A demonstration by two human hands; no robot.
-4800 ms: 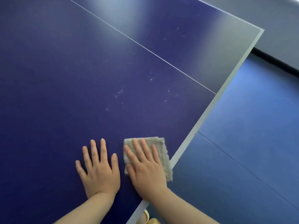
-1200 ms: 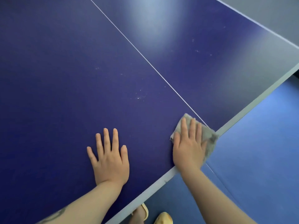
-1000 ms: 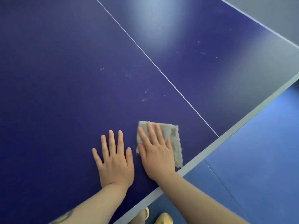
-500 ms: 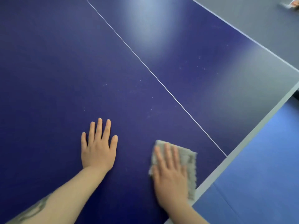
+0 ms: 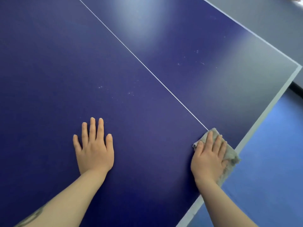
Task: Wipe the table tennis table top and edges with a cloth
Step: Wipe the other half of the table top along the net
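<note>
Left hand [image 5: 94,149] lay flat on the table tennis table [image 5: 54,66], fingers straight, slightly spread, holding nothing; right hand [image 5: 208,158] pressed grey cloth [image 5: 230,155] with straight fingers at the near edge, cloth overhanging it; centre line [image 5: 144,63] met cloth; white specks [image 5: 129,93] farther in.

No readable text, label, brand, number or sign shows anywhere.

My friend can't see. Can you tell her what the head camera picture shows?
A person's right hand presses a grey cloth flat at the near edge of a dark blue table tennis table, beside its white centre line. The left hand rests flat on the top; pale specks lie farther in.
</note>
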